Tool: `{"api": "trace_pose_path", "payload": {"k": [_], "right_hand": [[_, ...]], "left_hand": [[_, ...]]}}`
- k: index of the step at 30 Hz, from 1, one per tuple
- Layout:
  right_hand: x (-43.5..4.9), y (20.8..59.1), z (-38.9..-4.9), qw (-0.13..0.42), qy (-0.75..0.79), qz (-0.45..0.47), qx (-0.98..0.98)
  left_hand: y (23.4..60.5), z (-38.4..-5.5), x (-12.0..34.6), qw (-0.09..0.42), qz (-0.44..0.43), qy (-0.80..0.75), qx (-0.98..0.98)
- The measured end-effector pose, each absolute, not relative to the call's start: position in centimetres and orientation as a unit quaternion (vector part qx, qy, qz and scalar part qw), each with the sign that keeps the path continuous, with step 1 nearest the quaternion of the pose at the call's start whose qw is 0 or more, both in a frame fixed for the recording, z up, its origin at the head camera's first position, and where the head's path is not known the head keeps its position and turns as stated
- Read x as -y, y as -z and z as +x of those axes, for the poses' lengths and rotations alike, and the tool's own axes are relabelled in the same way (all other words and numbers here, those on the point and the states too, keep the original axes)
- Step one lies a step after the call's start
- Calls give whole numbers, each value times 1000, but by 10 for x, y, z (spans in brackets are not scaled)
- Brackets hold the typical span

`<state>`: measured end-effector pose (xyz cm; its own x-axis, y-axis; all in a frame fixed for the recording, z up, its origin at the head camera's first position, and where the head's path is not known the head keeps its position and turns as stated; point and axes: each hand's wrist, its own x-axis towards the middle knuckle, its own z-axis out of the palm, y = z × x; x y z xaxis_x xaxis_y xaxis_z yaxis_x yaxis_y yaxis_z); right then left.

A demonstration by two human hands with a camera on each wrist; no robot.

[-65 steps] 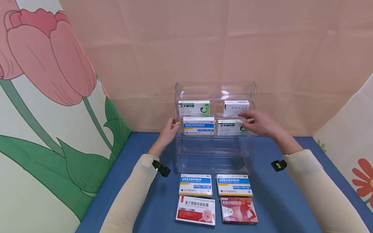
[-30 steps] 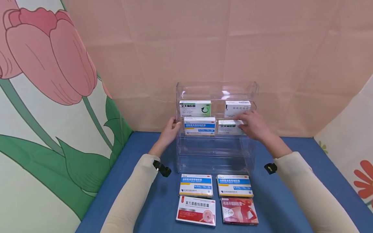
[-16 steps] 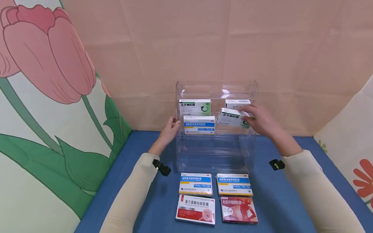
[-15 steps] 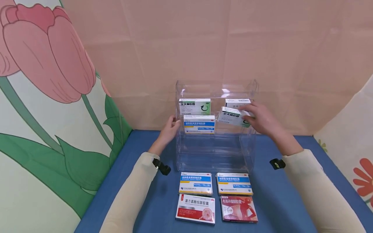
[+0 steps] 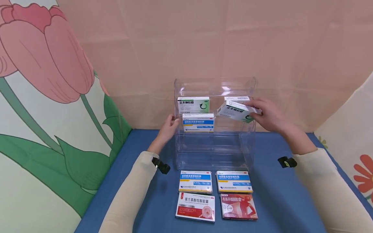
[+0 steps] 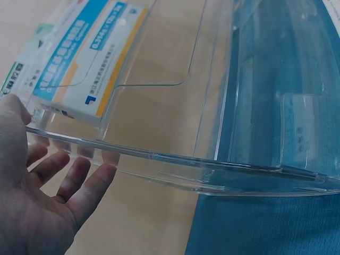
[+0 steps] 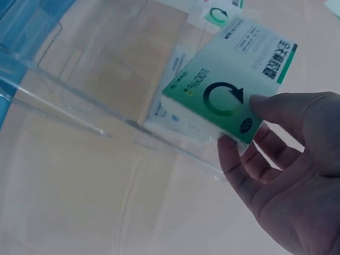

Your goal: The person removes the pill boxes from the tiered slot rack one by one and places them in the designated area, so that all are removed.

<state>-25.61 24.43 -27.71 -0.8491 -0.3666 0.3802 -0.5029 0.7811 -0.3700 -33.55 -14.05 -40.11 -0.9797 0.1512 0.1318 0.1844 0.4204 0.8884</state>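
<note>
My right hand (image 5: 269, 115) pinches a white-and-green medicine box (image 5: 237, 111) by its right end, thumb on the printed face in the right wrist view. The box is tilted, in front of the clear display rack (image 5: 214, 152). Behind it, a white medicine box (image 5: 236, 99) is partly hidden on the upper shelf. My left hand (image 5: 168, 127) holds the rack's left side edge, its fingers (image 6: 93, 188) against the clear side panel and the thumb over the edge. Nearby on the shelves stand another white-and-green box (image 5: 193, 105) and, below it, a blue-and-white medicine box (image 5: 198, 123).
On the blue tabletop (image 5: 274, 194) before the rack lie two blue-and-white boxes (image 5: 195, 182), a white-and-red box (image 5: 195, 207) and a red box (image 5: 239, 207). A pink cloth backdrop (image 5: 215, 42) hangs behind.
My right hand has taken the white-and-green box from the right of the second filled shelf, lifted it and tilted it toward the right. The left hand has stayed at the rack's side.
</note>
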Motion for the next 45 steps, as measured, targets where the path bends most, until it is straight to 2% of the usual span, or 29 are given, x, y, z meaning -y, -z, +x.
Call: {"api": "trace_pose_path", "payload": {"k": [8, 28, 40, 45], "right_hand": [[-266, 277, -246, 132, -271, 247, 921], [-312, 306, -225, 58, -285, 224, 930], [-339, 330, -216, 56, -280, 252, 925], [-352, 342, -216, 36, -283, 244, 927]], "left_hand": [[397, -335, 139, 19, -98, 522, 847], [401, -339, 139, 20, -103, 519, 848], [402, -338, 139, 29, -108, 521, 846], [404, -338, 141, 30, -109, 518, 848]]}}
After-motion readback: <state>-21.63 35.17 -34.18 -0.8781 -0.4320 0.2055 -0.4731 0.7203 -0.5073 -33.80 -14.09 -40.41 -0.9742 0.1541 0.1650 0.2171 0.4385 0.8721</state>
